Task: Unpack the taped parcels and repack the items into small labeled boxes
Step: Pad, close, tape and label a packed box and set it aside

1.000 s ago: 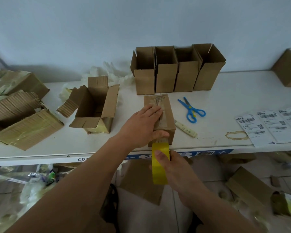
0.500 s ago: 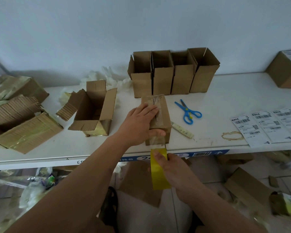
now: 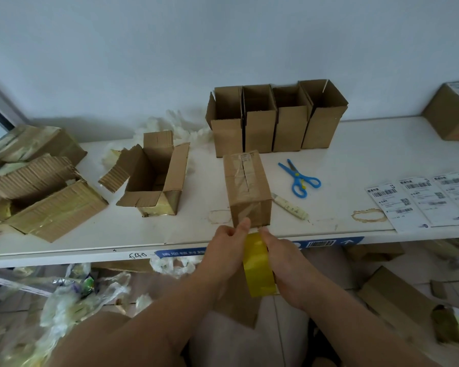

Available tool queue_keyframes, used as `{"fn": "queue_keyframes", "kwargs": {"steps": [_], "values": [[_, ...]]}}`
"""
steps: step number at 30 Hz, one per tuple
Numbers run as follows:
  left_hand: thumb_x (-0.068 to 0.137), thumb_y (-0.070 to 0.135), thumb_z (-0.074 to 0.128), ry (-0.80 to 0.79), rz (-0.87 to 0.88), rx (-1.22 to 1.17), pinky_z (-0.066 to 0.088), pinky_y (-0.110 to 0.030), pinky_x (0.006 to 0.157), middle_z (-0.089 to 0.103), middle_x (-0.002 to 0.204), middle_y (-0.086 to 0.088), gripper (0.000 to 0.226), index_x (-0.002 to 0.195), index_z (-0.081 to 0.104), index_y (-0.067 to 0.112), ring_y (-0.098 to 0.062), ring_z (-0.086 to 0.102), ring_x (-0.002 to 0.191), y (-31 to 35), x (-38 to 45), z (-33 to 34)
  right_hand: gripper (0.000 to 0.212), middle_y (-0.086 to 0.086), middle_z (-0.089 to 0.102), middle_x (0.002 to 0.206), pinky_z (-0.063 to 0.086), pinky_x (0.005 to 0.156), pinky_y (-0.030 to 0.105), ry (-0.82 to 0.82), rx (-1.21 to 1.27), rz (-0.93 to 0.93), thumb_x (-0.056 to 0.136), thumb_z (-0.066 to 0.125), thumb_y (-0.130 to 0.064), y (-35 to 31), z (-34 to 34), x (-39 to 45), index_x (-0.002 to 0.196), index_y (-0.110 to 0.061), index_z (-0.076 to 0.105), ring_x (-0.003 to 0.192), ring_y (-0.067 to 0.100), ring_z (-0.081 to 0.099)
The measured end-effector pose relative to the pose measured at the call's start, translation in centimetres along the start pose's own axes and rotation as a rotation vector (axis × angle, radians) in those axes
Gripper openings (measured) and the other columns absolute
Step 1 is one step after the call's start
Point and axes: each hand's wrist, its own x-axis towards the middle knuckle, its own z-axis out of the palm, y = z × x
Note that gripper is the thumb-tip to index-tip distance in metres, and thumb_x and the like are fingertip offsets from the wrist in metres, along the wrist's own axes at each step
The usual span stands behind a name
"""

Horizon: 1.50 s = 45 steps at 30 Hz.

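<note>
White shelf against pale wall

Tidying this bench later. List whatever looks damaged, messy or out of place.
The open parcel has a torn, bent flap. White stuffing lies loose against the wall behind it. Two brown ring stains mark the table. Plastic wrap and cardboard scraps litter the floor below. The four small boxes stand neatly in a row.
</note>
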Motion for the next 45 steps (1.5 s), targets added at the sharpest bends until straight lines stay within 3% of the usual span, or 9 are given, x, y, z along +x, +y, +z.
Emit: {"fn": "queue_keyframes", "kwargs": {"steps": [5,8,11,15,22,29,35,41,45], "values": [[0.097,0.047,0.054,-0.071,-0.073,-0.217,0.056,-0.04,0.089,0.065,0.108,-0.002,0.034,0.122,0.057,0.024,-0.022,0.065,0.098,-0.1,0.6,0.0,0.064,0.011,0.067,0.111,0.055,0.09,0.047,0.005,0.064,0.041,0.09,0.041,-0.07,0.0,-0.6,0.9,0.127,-0.021,0.055,0.098,0.029,0.067],[0.097,0.036,0.059,-0.065,-0.083,-0.379,0.059,-0.037,0.078,0.071,0.1,-0.007,0.021,0.11,0.065,0.02,-0.025,0.07,0.091,-0.1,0.5,0.2,0.07,0.008,0.072,0.101,0.054,0.088,0.039,-0.033,-0.208,-0.005,0.09,0.032,-0.073,-1.5,-2.6,0.3,0.112,-0.016,0.068,0.093,0.023,0.069],[0.098,0.029,0.06,-0.05,-0.092,-0.459,0.06,-0.036,0.07,0.071,0.098,-0.012,0.017,0.105,0.066,0.016,-0.027,0.07,0.086,-0.1,0.7,0.7,0.061,0.005,0.072,0.093,0.05,0.081,0.032,0.066,-0.555,-0.189,0.103,0.029,-0.049,-4.3,-5.0,-0.1,0.095,-0.007,0.072,0.083,0.017,0.064],[0.096,0.034,0.063,-0.015,-0.113,-0.46,0.059,-0.051,0.081,0.068,0.104,-0.017,0.018,0.104,0.066,0.018,-0.036,0.068,0.096,-0.4,1.2,1.2,0.032,0.008,0.061,0.112,0.045,0.083,0.036,0.354,-0.924,-0.456,0.103,0.037,-0.036,-5.2,-6.6,3.6,0.11,-0.015,0.061,0.097,0.023,0.056],[0.093,0.04,0.064,0.04,-0.101,-0.401,0.057,-0.053,0.086,0.067,0.106,-0.01,0.017,0.102,0.066,0.026,-0.032,0.066,0.099,-0.7,1.5,1.6,0.033,0.009,0.056,0.12,0.045,0.083,0.039,0.545,-1.159,-0.473,0.099,0.046,-0.035,-3.8,-5.8,6.5,0.127,-0.019,0.055,0.108,0.027,0.052],[0.095,0.033,0.063,0.028,-0.075,-0.426,0.057,-0.056,0.084,0.066,0.104,-0.014,0.012,0.1,0.066,0.023,-0.036,0.066,0.1,-0.9,1.5,1.6,0.021,0.006,0.059,0.088,0.039,0.063,0.031,0.505,-0.995,-0.394,0.1,0.04,-0.027,-4.6,-6.5,4.9,0.092,-0.015,0.055,0.073,0.017,0.051],[0.094,0.032,0.061,0.05,-0.049,-0.44,0.056,-0.058,0.086,0.066,0.105,-0.014,0.01,0.097,0.065,0.024,-0.038,0.065,0.101,-1.1,1.1,2.0,0.029,-0.001,0.065,0.094,0.044,0.066,0.021,0.343,-0.587,-0.682,0.102,0.045,-0.031,-6.1,-8.1,-3.2,0.128,-0.026,0.058,0.081,0.011,0.059],[0.097,0.032,0.057,0.095,-0.019,-0.38,0.055,-0.053,0.09,0.065,0.103,-0.009,0.009,0.098,0.064,0.026,-0.032,0.065,0.099,-0.9,0.8,2.1,0.032,-0.012,0.057,0.085,0.035,0.062,0.008,0.199,-0.868,-0.756,0.101,0.044,-0.038,-5.0,-7.1,-5.1,0.126,-0.035,0.062,0.077,0.002,0.052],[0.096,0.03,0.057,0.093,-0.029,-0.383,0.055,-0.055,0.089,0.066,0.102,-0.01,0.009,0.093,0.065,0.027,-0.035,0.064,0.1,-0.8,0.6,2.2,0.034,-0.01,0.052,0.088,0.033,0.07,0.013,0.153,-0.971,-0.728,0.102,0.043,-0.037,-4.5,-6.4,-3.9,0.129,-0.031,0.062,0.083,0.004,0.049]]}}
